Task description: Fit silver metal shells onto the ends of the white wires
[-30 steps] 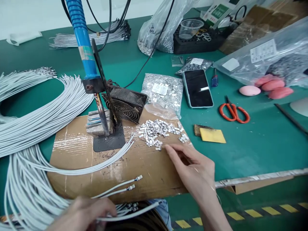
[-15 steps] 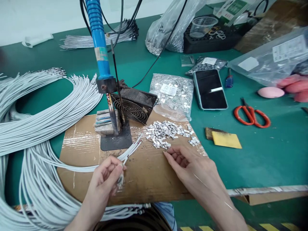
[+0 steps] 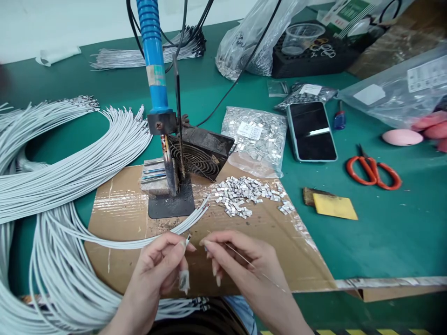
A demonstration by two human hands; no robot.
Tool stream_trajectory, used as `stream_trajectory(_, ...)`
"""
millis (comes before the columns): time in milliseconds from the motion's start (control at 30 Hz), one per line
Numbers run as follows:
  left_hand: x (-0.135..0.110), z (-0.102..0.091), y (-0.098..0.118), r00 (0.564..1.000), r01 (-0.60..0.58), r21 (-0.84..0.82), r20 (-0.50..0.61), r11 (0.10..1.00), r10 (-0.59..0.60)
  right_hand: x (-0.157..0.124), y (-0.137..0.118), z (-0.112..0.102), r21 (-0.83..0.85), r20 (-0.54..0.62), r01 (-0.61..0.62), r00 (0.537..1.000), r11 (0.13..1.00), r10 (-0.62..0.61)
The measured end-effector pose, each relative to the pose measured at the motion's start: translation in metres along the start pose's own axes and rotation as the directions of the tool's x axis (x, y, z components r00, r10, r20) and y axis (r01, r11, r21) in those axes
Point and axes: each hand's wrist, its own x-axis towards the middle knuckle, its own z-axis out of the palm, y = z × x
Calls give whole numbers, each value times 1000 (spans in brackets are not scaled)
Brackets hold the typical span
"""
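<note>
My left hand (image 3: 162, 265) pinches a white cable (image 3: 187, 240) near its end, whose dark tip sticks out past the thumb. A whitish wrap (image 3: 184, 282) covers one of its fingertips. Close by on the right, my right hand (image 3: 240, 265) is closed in a pinch, fingertips a small gap from the cable end. Thin solder wire (image 3: 240, 255) runs across that hand. Whether a small metal piece is also between its fingertips I cannot make out. Beyond both hands lie a pile of small metal terminals (image 3: 237, 193) and several white cable ends (image 3: 195, 216) on cardboard (image 3: 122, 200).
A blue-handled soldering iron (image 3: 153, 56) stands clamped upright beside a small black fan (image 3: 200, 151). Big white cable bundles (image 3: 70, 172) fill the left. To the right are a bag of terminals (image 3: 254, 135), a phone (image 3: 312, 131), a yellow sponge (image 3: 335, 206) and red-handled scissors (image 3: 373, 173).
My right hand has moved left and nearer from the terminal pile to beside my left hand. My left hand has shifted slightly right and lower, turning the cable end upward.
</note>
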Motion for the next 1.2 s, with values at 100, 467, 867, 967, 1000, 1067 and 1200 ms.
stream_trajectory(100,-1,2,0,1000,-24,-17,7,1000,24,2,0,6,12,48,33,998,999,-34)
stream_trajectory(467,-3,3,-5,998,-51,-28,31,998,51,2,7,15,112,45,26,998,993,-32)
stream_trajectory(867,-1,-5,-6,983,-177,83,51,981,174,2,1,8,128,121,-100,989,987,84)
stream_trajectory(967,-1,-1,-2,981,-189,160,69,969,180,0,-12,8,46,89,-68,994,997,63)
stream_trajectory(1000,-1,2,-1,982,-189,185,59,964,181,-1,-17,8,21,76,-71,995,997,69)
stream_trajectory(1067,-4,8,2,981,-190,223,9,956,193,-2,-26,9,-13,47,-82,995,997,82)
stream_trajectory(1200,-9,19,3,963,-219,246,-100,944,250,-5,-27,16,7,-1,-117,993,993,117)
